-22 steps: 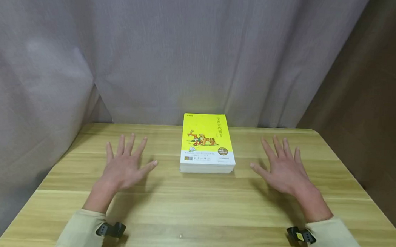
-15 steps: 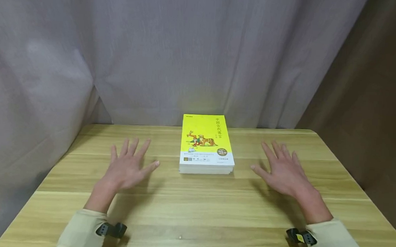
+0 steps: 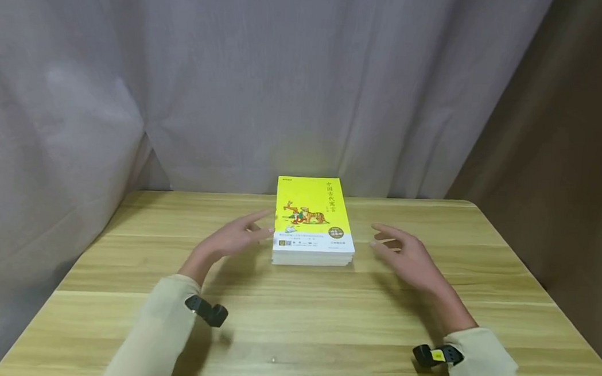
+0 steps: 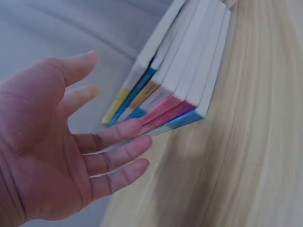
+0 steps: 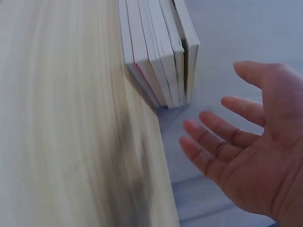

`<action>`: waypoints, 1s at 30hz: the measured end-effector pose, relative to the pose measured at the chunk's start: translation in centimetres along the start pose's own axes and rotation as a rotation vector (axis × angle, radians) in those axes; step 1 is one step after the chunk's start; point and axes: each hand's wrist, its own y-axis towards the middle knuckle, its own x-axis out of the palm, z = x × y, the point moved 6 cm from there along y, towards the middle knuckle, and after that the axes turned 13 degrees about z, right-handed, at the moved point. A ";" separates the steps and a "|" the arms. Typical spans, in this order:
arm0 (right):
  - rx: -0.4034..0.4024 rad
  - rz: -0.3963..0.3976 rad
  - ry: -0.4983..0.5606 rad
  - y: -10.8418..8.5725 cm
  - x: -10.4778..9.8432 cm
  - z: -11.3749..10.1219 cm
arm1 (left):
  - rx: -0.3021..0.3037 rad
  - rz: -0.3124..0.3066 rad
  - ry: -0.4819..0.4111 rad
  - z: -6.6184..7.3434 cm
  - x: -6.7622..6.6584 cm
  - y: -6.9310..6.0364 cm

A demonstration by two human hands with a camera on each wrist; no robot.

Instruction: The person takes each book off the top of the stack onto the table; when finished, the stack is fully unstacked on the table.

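A: Where's the bk stack (image 3: 313,217)?
B: Flat on the wooden tbl (image 3: 293,317), nr its far edge, yellow cvr (image 3: 303,192) on top, grey curtain (image 3: 260,88) behind.
A: And the L hand (image 3: 229,237)?
B: Released, fingers loosely bent, just beside the stack's L side; can't tell if they touch.
A: R hand (image 3: 411,261)?
B: Also released, fingers a bit bent, palm twd the stack's R side, nr but apart; blk device (image 3: 437,355) on that sleeve (image 3: 486,369).
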 end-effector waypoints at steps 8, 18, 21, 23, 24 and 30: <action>0.100 -0.004 0.191 0.9 2.9 0.1 | -0.052 0.010 -0.056 -0.4 2.5 3.4; 0.122 -0.026 0.274 1.2 5.0 -0.5 | -0.076 0.059 -0.049 -1.0 1.9 3.5; 0.112 -0.023 0.273 1.4 5.3 -0.5 | -0.069 0.058 -0.067 -1.3 1.3 3.1; 0.106 -0.021 0.270 1.6 5.5 -0.5 | -0.070 0.060 -0.094 -1.7 1.0 2.8; 0.103 -0.023 0.269 1.7 5.6 -0.6 | -0.074 0.061 -0.117 -1.9 0.9 2.6; 0.111 -0.045 0.271 1.9 6.1 -0.3 | -0.130 0.075 -0.277 -2.9 1.3 2.1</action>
